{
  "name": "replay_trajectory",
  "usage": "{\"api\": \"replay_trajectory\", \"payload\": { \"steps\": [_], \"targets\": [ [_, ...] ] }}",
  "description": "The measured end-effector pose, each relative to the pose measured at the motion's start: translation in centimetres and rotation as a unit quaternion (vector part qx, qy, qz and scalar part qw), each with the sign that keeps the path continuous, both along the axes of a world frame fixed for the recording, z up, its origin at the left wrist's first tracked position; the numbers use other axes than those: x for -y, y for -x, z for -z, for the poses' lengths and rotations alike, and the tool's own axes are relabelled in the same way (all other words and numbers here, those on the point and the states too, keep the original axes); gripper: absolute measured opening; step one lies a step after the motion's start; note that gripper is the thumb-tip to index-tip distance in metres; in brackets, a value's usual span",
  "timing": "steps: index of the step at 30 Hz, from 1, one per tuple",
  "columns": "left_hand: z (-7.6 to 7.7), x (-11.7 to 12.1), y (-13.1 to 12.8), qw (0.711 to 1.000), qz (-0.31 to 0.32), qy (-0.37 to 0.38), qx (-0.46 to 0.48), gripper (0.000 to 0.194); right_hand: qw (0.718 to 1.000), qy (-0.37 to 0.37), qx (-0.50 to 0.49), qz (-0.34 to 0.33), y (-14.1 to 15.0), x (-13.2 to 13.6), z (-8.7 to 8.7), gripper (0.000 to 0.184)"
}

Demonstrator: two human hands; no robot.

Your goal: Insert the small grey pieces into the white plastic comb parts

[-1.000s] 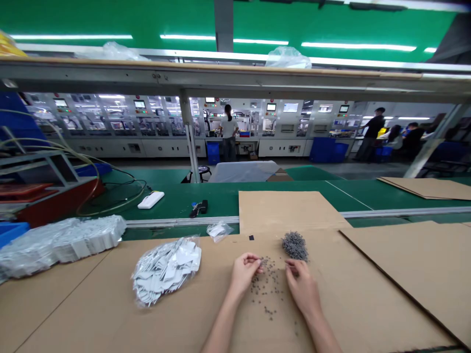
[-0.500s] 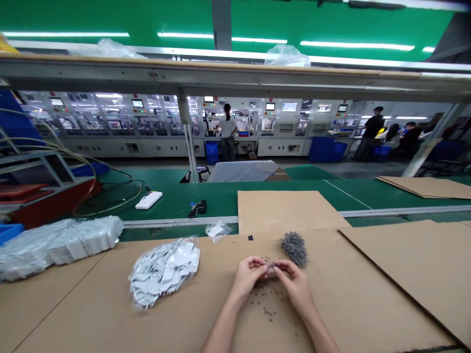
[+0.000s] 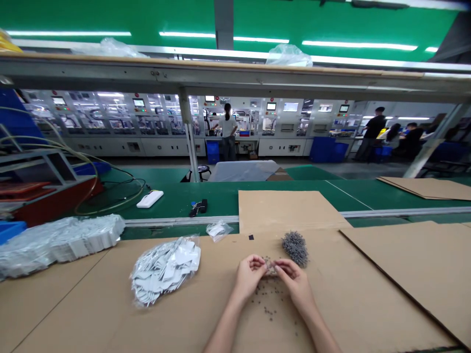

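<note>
Both hands, the left hand and the right hand, sit close together on a brown cardboard sheet, their fingertips pinched in from either side on a small clump of grey bits. To the left lies a clear plastic bag of flat white pieces. Just beyond the right hand is a heap of tiny grey parts, and loose grey specks are scattered below the hands.

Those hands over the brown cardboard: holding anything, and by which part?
Left hand and right hand pinch a clump of tiny grey pieces at the fingertips.
</note>
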State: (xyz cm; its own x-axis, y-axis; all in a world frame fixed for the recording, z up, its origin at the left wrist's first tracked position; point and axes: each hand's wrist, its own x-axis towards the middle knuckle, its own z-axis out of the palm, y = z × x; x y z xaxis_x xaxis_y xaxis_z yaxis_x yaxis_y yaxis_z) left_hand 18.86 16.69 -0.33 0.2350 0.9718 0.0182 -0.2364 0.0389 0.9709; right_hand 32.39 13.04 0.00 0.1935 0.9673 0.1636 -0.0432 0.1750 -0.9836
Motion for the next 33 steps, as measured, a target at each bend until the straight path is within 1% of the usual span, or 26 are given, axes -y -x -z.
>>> {"api": "replay_trajectory", "payload": {
  "steps": [3,5,7,9,11,13,15,16,21,27,30,33],
  "targets": [
    [-0.2,0.1,0.1,1.000,0.022,-0.010,-0.012,0.023,1.000,0.004,0.009,0.019,-0.2,-0.1,0.3,0.025],
    [-0.4,0.2,0.5,0.997,0.006,-0.042,-0.062,0.019,0.999,0.011,0.028,0.039,-0.3,-0.2,0.7,0.026],
    [-0.7,0.4,0.8,0.984,-0.025,-0.093,-0.147,0.015,0.998,0.013,0.036,0.050,-0.5,-0.3,1.0,0.027],
    [-1.1,0.7,1.1,0.963,-0.050,-0.144,-0.223,0.013,0.998,0.012,0.037,0.046,-0.5,-0.4,1.1,0.027],
    [-1.4,1.0,1.0,0.951,-0.051,-0.177,-0.249,0.014,0.999,0.013,0.033,0.027,-0.4,-0.3,1.0,0.028],
    [-1.7,1.3,0.6,0.956,-0.008,-0.179,-0.233,0.016,1.000,0.018,0.017,0.003,-0.3,-0.3,0.8,0.028],
    [-1.7,1.5,0.3,0.967,0.041,-0.158,-0.197,0.019,1.000,0.023,-0.005,-0.013,-0.2,-0.2,0.6,0.027],
    [-1.7,1.5,0.2,0.971,0.051,-0.145,-0.180,0.020,1.000,0.023,-0.012,-0.015,-0.2,-0.1,0.5,0.026],
    [-1.1,1.1,0.3,0.983,0.026,-0.118,-0.137,0.023,1.000,0.009,0.006,-0.014,-0.2,-0.1,0.5,0.029],
    [-0.6,0.7,0.1,0.993,0.043,-0.087,-0.073,0.023,0.999,-0.017,0.043,0.000,-0.1,0.0,0.3,0.024],
    [-0.4,0.6,0.0,0.992,0.051,-0.088,-0.076,0.019,0.999,-0.021,0.050,0.001,-0.2,0.0,0.5,0.024],
    [-0.5,0.7,0.1,0.991,0.026,-0.097,-0.091,0.017,0.998,-0.021,0.057,0.015,-0.3,-0.1,0.7,0.024]
  ]
}}
